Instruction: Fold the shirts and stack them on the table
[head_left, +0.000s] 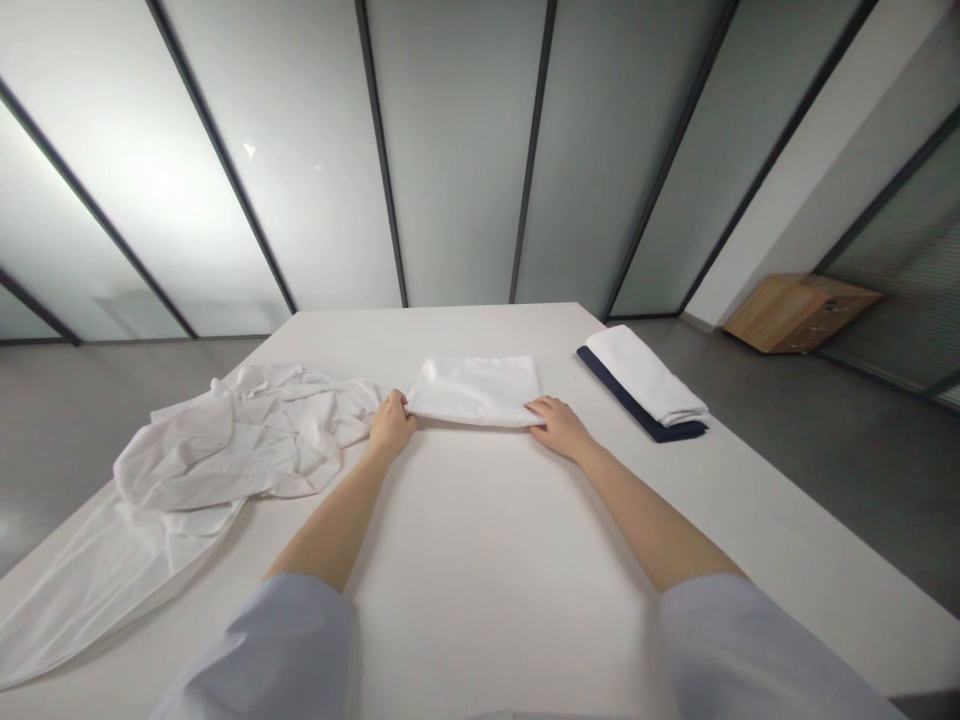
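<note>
In front of me a white cloth, folded into a flat rectangle, lies on the white table. My left hand pinches its near left corner between thumb and fingers. At the near right corner my right hand grips the edge, fingers on top and thumb below. The cloth's near edge looks slightly raised between the two hands. What kind of cloth article it is, I cannot tell from its folded shape.
Left of my left arm lies a crumpled heap of white fabric, trailing toward the table's near left edge. On the right, a folded white cloth rests on a folded dark navy cloth. A wooden cabinet stands on the floor beyond.
</note>
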